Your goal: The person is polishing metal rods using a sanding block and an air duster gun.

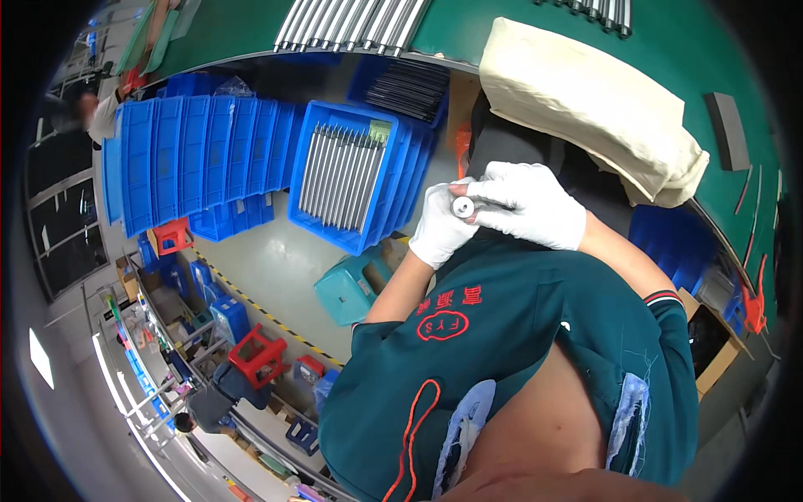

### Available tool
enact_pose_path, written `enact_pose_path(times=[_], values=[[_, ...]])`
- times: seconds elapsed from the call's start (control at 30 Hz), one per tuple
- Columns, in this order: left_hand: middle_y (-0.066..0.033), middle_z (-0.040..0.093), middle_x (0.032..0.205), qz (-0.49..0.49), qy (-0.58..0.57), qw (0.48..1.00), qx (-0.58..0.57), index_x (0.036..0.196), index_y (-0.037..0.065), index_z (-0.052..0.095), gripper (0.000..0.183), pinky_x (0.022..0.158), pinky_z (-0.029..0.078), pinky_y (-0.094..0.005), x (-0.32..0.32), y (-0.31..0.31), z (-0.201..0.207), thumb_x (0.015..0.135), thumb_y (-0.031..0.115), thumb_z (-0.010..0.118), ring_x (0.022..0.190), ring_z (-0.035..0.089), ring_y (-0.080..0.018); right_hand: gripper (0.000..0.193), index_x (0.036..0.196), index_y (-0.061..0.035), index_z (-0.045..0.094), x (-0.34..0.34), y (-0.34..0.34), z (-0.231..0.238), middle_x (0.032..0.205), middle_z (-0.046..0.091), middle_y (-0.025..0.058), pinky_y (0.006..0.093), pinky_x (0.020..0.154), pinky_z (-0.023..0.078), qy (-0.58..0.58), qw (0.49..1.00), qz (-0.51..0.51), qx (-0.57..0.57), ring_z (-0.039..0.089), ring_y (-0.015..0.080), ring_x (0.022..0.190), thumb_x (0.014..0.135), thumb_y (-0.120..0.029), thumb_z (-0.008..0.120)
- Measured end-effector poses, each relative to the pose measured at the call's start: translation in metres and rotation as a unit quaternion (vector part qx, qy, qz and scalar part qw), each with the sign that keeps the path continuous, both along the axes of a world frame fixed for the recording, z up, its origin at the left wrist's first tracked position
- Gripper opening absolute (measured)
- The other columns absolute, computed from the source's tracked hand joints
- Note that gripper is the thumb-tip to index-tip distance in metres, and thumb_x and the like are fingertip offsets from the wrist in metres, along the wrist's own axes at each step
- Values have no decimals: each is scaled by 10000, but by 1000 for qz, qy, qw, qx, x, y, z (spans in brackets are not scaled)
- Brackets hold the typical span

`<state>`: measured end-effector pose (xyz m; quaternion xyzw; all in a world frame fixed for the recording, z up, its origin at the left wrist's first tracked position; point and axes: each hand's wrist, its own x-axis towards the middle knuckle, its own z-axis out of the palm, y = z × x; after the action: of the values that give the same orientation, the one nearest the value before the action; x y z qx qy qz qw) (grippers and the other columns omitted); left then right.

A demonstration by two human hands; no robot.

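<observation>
In front of my chest I hold a silvery metal rod point(462, 207), seen nearly end-on, so most of its length is hidden. My left hand point(441, 226), in a white glove, is closed around it from the left. From the right, my right hand point(531, 205), gloved in white too, has its thumb and fingers closed on the same rod near its round end. Beyond my hands, a cream cloth point(585, 92) lies bunched over the edge of a green-topped table point(456, 29).
Silvery rods point(347, 23) lie in a row on the table, near a dark grey block point(728, 130). Left of my hands, a blue crate point(299, 201) holds more rods beside stacked blue crates point(201, 155). A teal stool point(345, 289) stands below. Other people point(213, 402) are farther off.
</observation>
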<state>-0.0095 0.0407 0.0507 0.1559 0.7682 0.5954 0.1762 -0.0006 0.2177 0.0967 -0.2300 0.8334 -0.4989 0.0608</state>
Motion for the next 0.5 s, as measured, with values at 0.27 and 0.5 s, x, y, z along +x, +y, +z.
enact_pose_path(times=[0.27,0.5], values=[[-123,495,568,-43,58,995,-73,671,41,517,244,516,388,-375,-12,-4,-11,571,187,685,559,512,-332,274,998,-161,641,-11,-3,-17,684,490,47,317,571,446,21,999,27,27,543,212,640,742,-258,644],[-125,495,571,-67,145,987,-22,716,56,561,327,523,384,-392,-20,-2,-20,526,244,750,564,500,-330,270,984,-179,658,-12,2,-25,681,504,34,310,580,456,39,998,42,10,554,210,646,724,-252,662]])
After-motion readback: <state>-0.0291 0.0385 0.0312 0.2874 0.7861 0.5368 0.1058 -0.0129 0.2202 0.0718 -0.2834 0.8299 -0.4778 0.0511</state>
